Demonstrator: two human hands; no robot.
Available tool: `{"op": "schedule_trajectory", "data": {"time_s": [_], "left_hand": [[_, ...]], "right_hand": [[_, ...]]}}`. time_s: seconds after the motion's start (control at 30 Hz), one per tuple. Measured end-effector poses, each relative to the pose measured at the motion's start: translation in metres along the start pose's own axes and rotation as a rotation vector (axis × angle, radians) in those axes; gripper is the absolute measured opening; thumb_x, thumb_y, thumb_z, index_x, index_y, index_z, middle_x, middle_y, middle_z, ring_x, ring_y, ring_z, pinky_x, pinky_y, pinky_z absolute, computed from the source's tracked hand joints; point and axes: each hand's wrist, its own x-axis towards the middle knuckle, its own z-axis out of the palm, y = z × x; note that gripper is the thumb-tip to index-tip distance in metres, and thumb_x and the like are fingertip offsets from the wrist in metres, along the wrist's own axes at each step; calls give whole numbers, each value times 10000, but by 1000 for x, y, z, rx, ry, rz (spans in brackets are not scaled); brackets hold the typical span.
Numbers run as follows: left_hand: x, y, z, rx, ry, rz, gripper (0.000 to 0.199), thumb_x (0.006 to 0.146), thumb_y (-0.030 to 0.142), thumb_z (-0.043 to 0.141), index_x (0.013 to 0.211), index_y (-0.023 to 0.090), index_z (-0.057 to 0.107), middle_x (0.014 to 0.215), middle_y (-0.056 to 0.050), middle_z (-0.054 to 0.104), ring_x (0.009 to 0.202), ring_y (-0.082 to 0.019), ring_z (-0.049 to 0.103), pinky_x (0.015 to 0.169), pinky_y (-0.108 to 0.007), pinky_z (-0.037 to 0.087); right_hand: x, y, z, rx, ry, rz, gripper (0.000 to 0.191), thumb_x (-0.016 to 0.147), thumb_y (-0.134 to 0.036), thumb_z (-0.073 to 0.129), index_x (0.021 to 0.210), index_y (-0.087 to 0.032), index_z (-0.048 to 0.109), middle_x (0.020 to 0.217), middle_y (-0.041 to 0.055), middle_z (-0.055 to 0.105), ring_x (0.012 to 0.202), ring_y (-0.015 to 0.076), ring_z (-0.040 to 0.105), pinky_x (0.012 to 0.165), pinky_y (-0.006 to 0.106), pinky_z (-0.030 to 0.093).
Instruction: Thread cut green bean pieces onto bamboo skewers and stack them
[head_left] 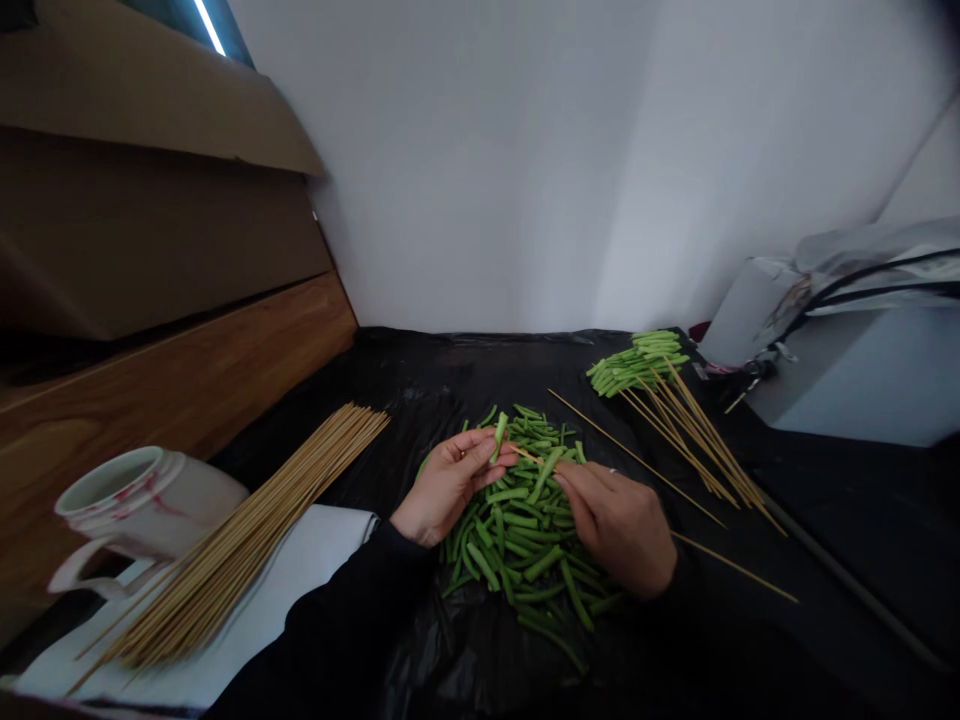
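Note:
Over a heap of cut green beans (525,540), my left hand (448,478) pinches one upright green bean piece (500,437) between thumb and fingers. My right hand (622,525) is closed around a bamboo skewer (739,567), whose rear end sticks out past the wrist to the right. The skewer's tip points left and reaches close to my left fingertips; whether it touches the held piece I cannot tell. Another bean piece (546,475) sits by my right fingertips, seemingly threaded on the skewer.
At left, a thick bundle of bamboo skewers (255,540) lies across a white sheet (330,535), beside a mug (142,510) on its side. Skewered beans (637,362) are stacked at the back right, near a loose skewer (637,458). A cardboard box (157,230) and grey box (862,370) flank the black plastic-covered table (465,370).

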Motion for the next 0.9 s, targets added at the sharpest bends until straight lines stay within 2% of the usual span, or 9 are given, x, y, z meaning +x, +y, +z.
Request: {"op": "schedule_trajectory", "data": {"time_s": [0.67, 0.9], "left_hand": [[-1, 1, 1, 82, 43, 36, 286, 698, 290, 779, 933, 134, 733, 917, -88, 740, 831, -150, 681, 748, -229, 507], [-1, 1, 1, 130, 66, 86, 285, 677, 315, 788, 898, 138, 752, 867, -82, 739, 746, -132, 653, 690, -233, 483]], "right_hand": [[1, -1, -2, -43, -9, 1, 230, 924, -164, 428, 968, -185, 653, 717, 11, 623, 654, 120, 566, 642, 244, 357], [0, -1, -1, -56, -4, -13, 230, 914, -157, 426, 959, -190, 649, 709, 9, 614, 649, 122, 568, 621, 241, 365]]}}
